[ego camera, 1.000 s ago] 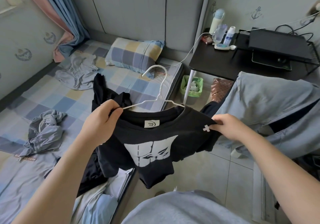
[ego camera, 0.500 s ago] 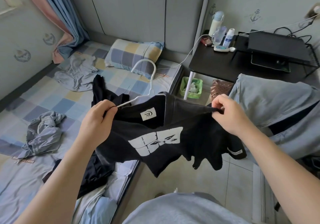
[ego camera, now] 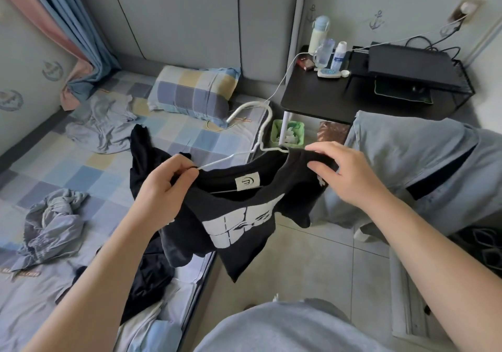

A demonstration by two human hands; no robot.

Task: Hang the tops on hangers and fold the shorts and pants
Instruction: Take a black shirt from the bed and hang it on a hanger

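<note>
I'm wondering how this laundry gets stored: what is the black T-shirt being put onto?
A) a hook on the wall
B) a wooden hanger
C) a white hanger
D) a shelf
C: the white hanger has one arm running into the neck of the black T-shirt, which the left hand and right hand grip at its shoulders.
</note>
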